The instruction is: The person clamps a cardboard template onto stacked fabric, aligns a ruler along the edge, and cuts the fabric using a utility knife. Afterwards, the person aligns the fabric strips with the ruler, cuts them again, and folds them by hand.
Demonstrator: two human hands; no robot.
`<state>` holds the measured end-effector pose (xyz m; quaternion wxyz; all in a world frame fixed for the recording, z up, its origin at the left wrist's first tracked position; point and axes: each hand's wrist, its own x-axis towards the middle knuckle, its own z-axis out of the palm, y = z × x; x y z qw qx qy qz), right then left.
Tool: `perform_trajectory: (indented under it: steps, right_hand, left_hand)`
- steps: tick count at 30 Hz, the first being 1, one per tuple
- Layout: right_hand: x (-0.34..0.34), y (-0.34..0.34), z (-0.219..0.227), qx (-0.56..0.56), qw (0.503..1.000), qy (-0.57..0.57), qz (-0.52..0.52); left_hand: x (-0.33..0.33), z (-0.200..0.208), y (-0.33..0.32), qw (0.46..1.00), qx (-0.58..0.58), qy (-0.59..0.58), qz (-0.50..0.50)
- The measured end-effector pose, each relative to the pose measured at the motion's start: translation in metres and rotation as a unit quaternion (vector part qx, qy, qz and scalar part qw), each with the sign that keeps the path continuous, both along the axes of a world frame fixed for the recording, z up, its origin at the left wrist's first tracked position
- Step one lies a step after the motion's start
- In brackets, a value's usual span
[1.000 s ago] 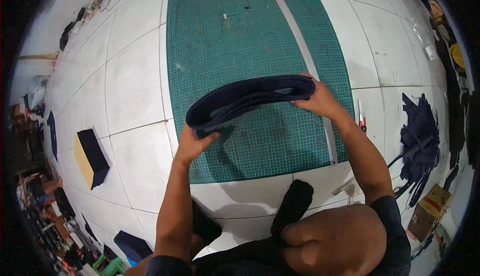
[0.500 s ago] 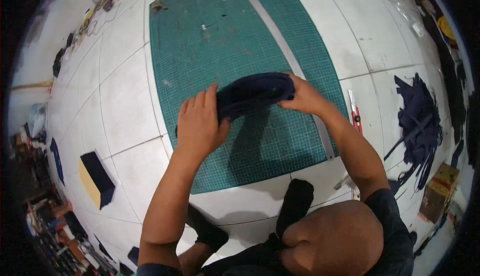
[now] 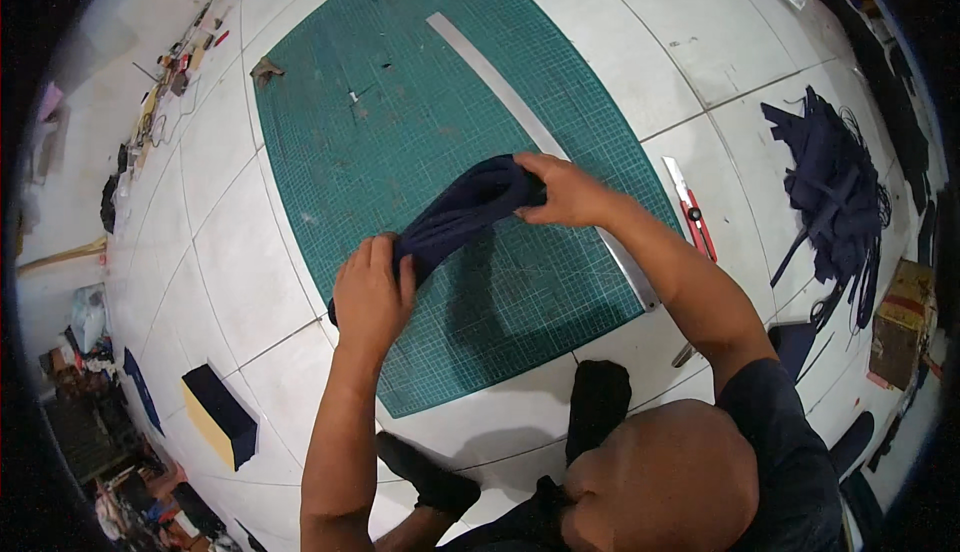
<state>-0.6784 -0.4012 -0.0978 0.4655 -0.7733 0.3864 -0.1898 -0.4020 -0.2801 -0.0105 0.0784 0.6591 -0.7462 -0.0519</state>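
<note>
Above the green cutting mat (image 3: pixel 360 162) I hold a folded bundle of dark navy fabric (image 3: pixel 462 208) stretched between both hands. My left hand (image 3: pixel 370 290) grips its lower left end, fingers laid over the top and the thumb toward the middle. At the upper right end, my right hand (image 3: pixel 562 192) pinches the cloth between thumb and fingers. The bundle slants up to the right, and its layers gape slightly near the right hand. A long metal ruler (image 3: pixel 500 87) lies on the mat, partly hidden under my right hand and forearm.
A red utility knife (image 3: pixel 692 214) lies on the tiles right of the mat. Farther right is a heap of navy fabric scraps (image 3: pixel 830 187) beside a worn box (image 3: pixel 902 322). To the left lies a navy and yellow folded piece (image 3: pixel 220 412). Small tools line the far left.
The fabric bundle has tilted, its left end lower and its right end shifted left. Both hands moved with it, still gripping. The whole view has turned slightly.
</note>
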Motion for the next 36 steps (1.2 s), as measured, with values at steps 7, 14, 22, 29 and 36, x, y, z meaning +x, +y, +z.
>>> perform_trajectory:
  steps: [7, 14, 22, 29, 36]
  right_hand:
    - [0.007, 0.002, -0.001, 0.0, 0.999, 0.031, -0.02]
    - [0.008, -0.003, -0.017, -0.045, 0.999, 0.021, -0.001]
    - [0.008, -0.009, -0.02, -0.05, 0.998, 0.028, 0.002]
    - [0.01, -0.002, -0.013, -0.064, 0.998, 0.019, -0.017]
    - [0.015, -0.004, -0.018, -0.055, 0.998, 0.0, -0.028]
  left_hand:
    - [0.004, 0.002, 0.005, 0.999, 0.005, -0.027, -0.021]
    - [0.004, 0.006, 0.005, 0.999, 0.011, -0.028, -0.026]
    - [0.003, 0.006, 0.0, 1.0, 0.011, 0.015, -0.023]
    - [0.008, 0.002, 0.001, 1.0, 0.006, -0.005, -0.018]
    - [0.012, 0.005, 0.004, 0.999, 0.028, 0.033, -0.007]
